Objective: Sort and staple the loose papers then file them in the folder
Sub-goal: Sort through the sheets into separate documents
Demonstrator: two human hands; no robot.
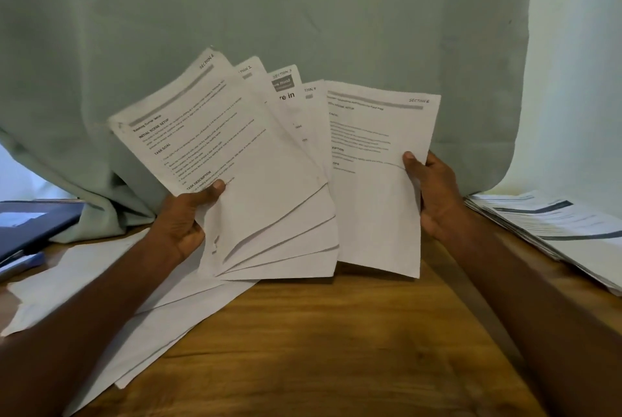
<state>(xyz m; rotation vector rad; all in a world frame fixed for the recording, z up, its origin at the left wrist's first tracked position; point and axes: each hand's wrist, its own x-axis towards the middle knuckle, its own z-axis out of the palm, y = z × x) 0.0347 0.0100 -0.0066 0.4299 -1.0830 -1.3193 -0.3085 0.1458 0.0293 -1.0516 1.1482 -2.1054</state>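
two hands (pixel 181 214) (pixel 434 191) on fanned papers (pixel 269 181), bottom edges above table (pixel 336 332)

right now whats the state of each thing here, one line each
left hand: grips a fan of sheets, thumb on top
fanned sheets: held up, spread, section headers showing
right hand: holds one sheet by its right edge
single sheet: held upright, apart from the fan, marked section 6
loose papers: lying flat, overlapping on the table
blue folder: lying at far left, open or shut unclear
paper stack: lying at right, edges staggered
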